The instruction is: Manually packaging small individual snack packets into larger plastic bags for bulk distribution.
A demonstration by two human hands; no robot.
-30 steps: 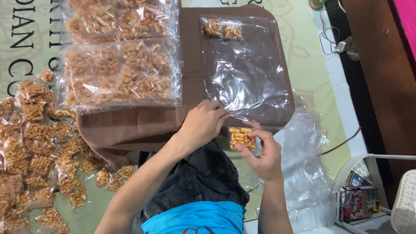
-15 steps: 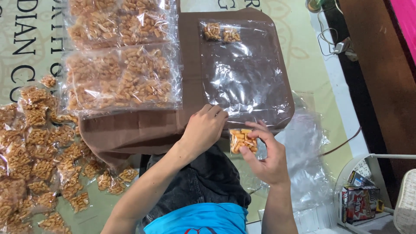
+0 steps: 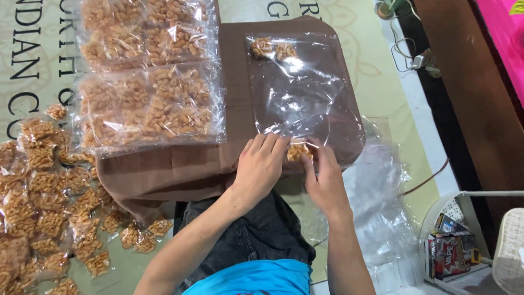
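Note:
A large clear plastic bag (image 3: 305, 93) lies on a brown cloth-covered board (image 3: 229, 158), with two small snack packets (image 3: 273, 49) at its far end. My left hand (image 3: 261, 164) presses on the bag's near open edge. My right hand (image 3: 325, 177) holds a small packet of orange-brown snacks (image 3: 297, 152) right at that opening, between both hands. Whether the packet is inside the bag is unclear.
Two filled big bags of snack packets (image 3: 150, 104) lie on the board's left half. Many loose small packets (image 3: 49, 196) cover the floor mat at left. A stack of empty clear bags (image 3: 382, 218) lies at right. A white rack with a small box (image 3: 450, 254) stands at lower right.
My right hand has carried the small packet up and leftward from beside my knee to the bag's opening. My left hand stayed on the bag's edge.

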